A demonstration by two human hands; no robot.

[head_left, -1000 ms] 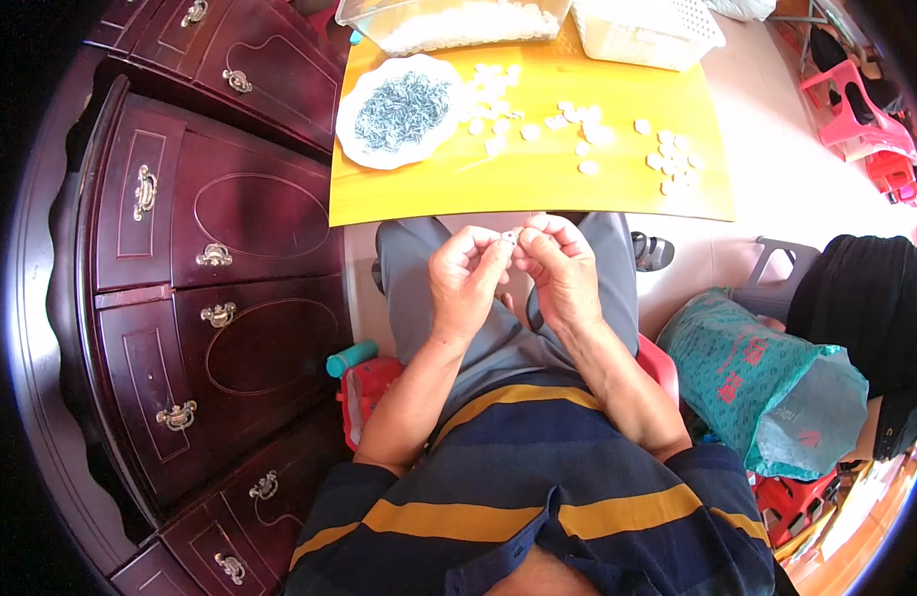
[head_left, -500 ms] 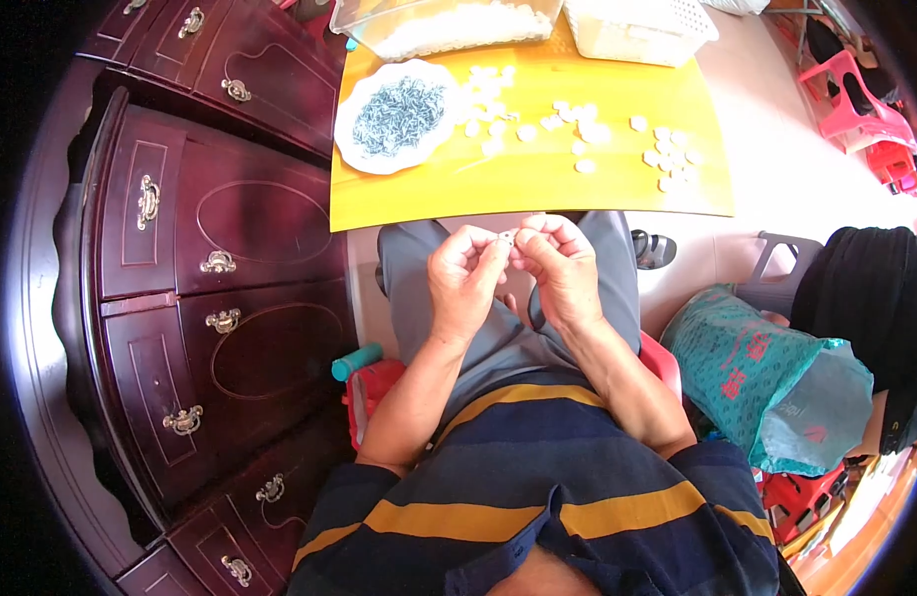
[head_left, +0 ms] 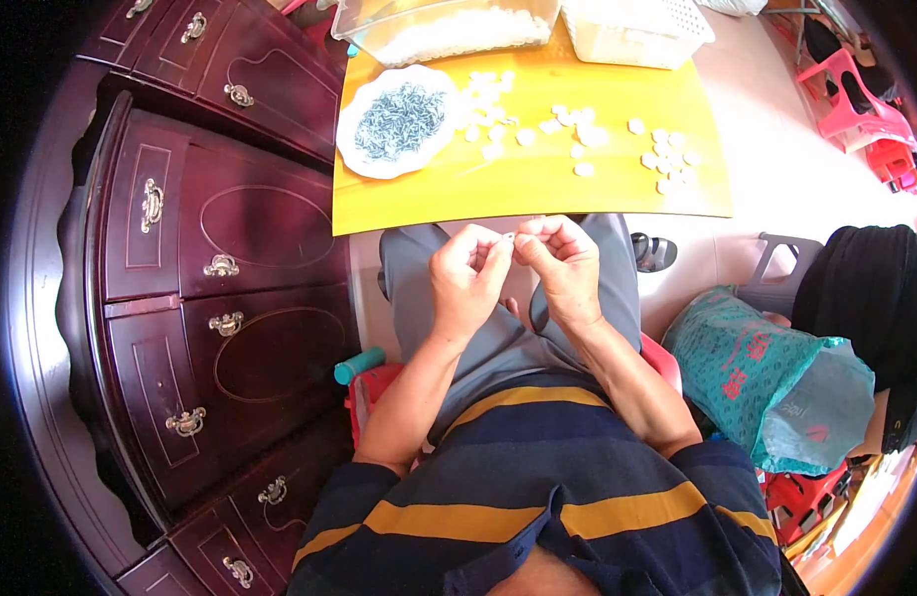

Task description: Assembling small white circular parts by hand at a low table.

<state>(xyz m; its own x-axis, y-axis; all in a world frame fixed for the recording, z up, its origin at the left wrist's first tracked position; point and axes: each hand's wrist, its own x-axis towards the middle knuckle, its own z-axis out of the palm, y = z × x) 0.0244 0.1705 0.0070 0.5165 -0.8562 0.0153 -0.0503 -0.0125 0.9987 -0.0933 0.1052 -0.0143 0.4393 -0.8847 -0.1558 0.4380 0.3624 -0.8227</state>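
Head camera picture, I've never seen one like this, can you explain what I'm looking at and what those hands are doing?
The camera sits on a person's head and looks down, so the curved edges are only lens bending. The left hand and right hand meet over the lap, pinching a tiny piece between the fingertips; it is too small to identify. Ahead is a yellow table with a white plate of small grey parts, scattered white pieces, a clear tub and a white basket. A dark wooden cabinet stands on the left.

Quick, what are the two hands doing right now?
Left hand: closed, pinching a tiny piece.
Right hand: closed, pinching the same tiny piece.
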